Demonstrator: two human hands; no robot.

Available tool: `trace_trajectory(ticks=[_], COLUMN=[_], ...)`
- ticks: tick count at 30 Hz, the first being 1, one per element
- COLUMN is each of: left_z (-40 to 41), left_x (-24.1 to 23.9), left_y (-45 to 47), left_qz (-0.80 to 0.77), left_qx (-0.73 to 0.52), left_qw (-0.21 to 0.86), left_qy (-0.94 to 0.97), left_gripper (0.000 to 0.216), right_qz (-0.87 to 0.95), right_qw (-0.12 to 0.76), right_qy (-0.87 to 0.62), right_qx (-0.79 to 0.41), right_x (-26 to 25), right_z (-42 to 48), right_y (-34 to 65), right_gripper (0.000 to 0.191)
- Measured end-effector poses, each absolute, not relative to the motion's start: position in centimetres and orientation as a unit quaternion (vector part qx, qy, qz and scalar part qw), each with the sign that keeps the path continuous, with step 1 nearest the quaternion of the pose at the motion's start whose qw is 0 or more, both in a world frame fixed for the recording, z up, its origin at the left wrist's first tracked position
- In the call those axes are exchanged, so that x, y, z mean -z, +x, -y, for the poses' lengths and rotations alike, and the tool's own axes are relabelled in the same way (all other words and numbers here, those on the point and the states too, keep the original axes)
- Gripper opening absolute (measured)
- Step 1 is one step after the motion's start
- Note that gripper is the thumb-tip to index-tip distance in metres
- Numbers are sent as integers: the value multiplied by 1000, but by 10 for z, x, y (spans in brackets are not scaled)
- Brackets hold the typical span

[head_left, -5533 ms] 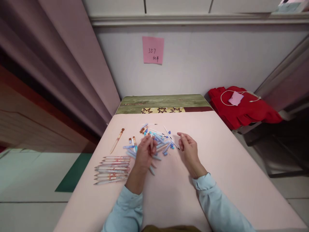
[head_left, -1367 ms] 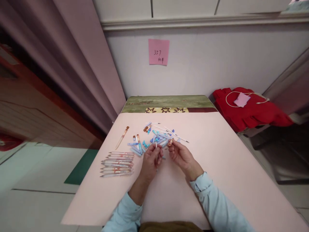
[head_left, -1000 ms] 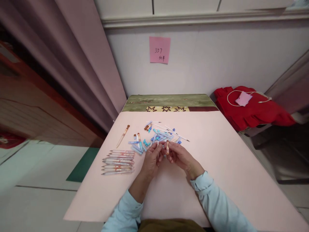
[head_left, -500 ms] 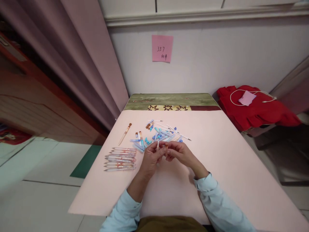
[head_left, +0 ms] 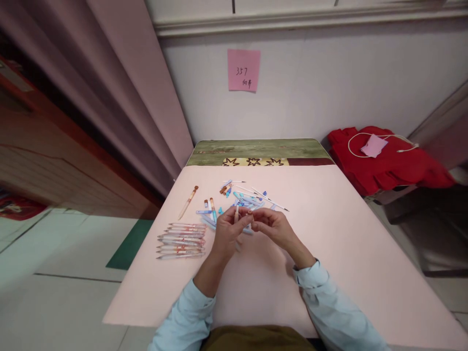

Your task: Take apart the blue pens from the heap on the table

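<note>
Two hands meet above the middle of the pink table, fingertips close together. The left hand has its fingers closed round a white barrel, held nearly upright with its top end clear above the fingertips. At three o'clock of it, the right hand pinches a small brown cap between thumb and forefinger. The cap sits just beside the upper part of the barrel; whether the two touch cannot be told.

At twelve o'clock from the hands lies a pile of loose blue and white pen parts, its near edge partly hidden behind the fingers. A thin white refill lies at one o'clock, at the right edge of the pile. At nine o'clock a row of pens lies side by side, tips pointing left. One lone pen with a brown end lies at ten o'clock, apart from the row and the pile.

Beyond the table at twelve o'clock stands a green bench, with a pink note on the wall above it. A red cloth with a white cable on it lies at two o'clock. A curtain hangs at eleven o'clock.
</note>
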State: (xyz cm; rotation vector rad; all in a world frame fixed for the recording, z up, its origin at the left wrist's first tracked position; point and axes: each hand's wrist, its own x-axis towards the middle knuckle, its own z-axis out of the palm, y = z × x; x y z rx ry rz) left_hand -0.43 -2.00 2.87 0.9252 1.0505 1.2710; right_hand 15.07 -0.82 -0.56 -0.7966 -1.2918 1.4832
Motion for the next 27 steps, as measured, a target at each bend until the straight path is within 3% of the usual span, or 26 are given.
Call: trace_trajectory(ticks=[9,17,27], left_z=[-24,-19,-11], left_x=[-20,5,6], left_y=[12,-1,8], left_qz=[-430,-426,-403], left_qx=[-502,-544,-531], left_qw=[625,607,674], left_qy=[415,393,320], left_gripper=[31,29,34], right_qz=[461,449,438], right_qw=[543,526,563], right_qy=[-392,-412,-410], right_qx=[-582,-593,-568], right_x=[15,24,23], right_z=[-2,-1,2], right_y=[152,144,140], right_gripper=[21,23,24])
